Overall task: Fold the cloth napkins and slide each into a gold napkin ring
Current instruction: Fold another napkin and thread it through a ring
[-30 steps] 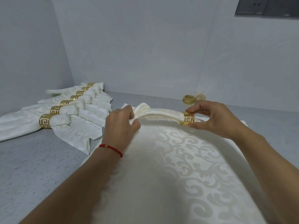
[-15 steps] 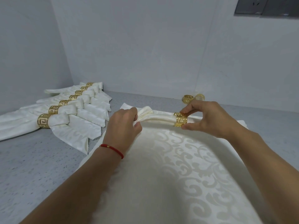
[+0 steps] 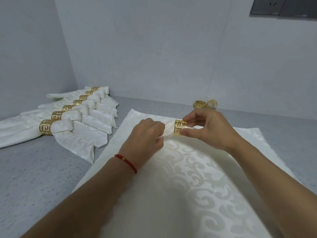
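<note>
The left hand point(image 3: 147, 133) is clamping the gathered end of the cream damask napkin point(image 3: 188, 182), fingers curled tight round the bunched cloth in the middle of the grey speckled bench point(image 3: 34, 169). The right hand point(image 3: 209, 129) is pinching the gold napkin ring point(image 3: 180, 127) between thumb and fingers, and the ring is sitting around the gathered roll, just right of the left fist, touching the cloth on all sides. The rest of that napkin is spreading out wide toward the near edge, its scroll pattern showing, and it is lying over another flat cloth point(image 3: 247, 133) whose corners are poking out far left and far right. A red string bracelet point(image 3: 127, 160) is circling the left wrist.

Over on the far left, a row of finished napkins point(image 3: 82, 127) is lying fanned and overlapping, each one banded by its own gold ring, the row running back into the corner of the walls. Behind the right hand, against the far wall, two spare gold rings point(image 3: 199, 104) are resting side by side on the bench.
</note>
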